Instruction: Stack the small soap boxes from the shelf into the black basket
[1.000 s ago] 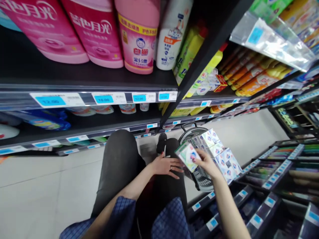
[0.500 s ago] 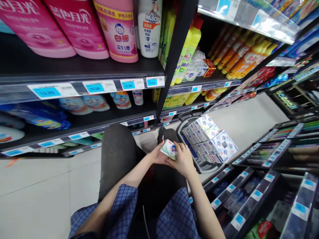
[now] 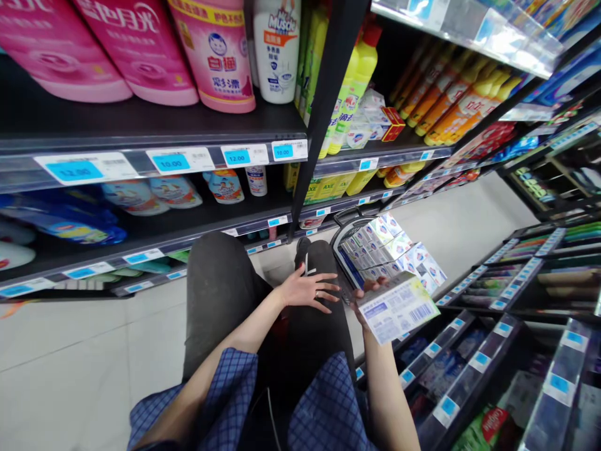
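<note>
- Just right of the knees, small carton (image 3: 398,308) pinched in right hand (image 3: 365,299), printed back up; looks light, stiff card, best gripped by its long edges.
- Left hand (image 3: 307,289) spread flat on thigh, holding nothing.
- Beyond, black basket (image 3: 342,241) packed with like cartons (image 3: 393,250).
- Shelves (image 3: 154,134) of detergent bottles (image 3: 216,53) above.

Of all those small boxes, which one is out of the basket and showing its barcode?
The box in the right hand, held just in front of the basket with its printed back and barcode facing up. The others sit packed inside the basket.
</note>
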Action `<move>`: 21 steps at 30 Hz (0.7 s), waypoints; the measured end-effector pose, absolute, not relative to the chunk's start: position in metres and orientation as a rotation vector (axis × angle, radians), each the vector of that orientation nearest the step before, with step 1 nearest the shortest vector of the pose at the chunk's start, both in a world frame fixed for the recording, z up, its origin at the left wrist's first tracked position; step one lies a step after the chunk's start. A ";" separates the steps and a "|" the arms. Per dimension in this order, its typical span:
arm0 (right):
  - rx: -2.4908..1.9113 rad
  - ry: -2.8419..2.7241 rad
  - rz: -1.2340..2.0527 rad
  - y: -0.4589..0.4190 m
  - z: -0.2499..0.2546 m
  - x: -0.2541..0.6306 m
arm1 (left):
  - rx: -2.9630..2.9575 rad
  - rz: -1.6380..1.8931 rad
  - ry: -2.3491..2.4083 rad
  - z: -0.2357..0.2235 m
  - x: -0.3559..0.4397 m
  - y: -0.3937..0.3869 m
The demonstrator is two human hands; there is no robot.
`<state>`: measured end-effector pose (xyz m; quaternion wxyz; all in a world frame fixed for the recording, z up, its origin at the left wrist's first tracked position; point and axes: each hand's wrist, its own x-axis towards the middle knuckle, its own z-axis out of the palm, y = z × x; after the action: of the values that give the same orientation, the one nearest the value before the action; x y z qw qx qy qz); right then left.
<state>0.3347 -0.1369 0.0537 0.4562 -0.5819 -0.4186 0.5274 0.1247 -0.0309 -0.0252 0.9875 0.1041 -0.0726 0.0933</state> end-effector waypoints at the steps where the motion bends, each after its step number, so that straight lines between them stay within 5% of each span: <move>1: -1.412 -1.027 1.298 -0.138 0.060 0.332 | 0.211 0.187 -0.146 -0.026 0.125 -0.031; 11: -1.142 -0.482 1.133 -0.113 0.144 0.305 | 0.253 0.199 -0.108 -0.022 0.123 -0.031; 21: -1.377 -0.574 0.982 -0.103 0.132 0.322 | 0.238 0.204 -0.087 -0.026 0.123 -0.031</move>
<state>0.3218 -0.1025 0.1324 0.6270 -0.6007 -0.2505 0.4282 0.1230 -0.0311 -0.0261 0.9868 0.1186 -0.0433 0.1017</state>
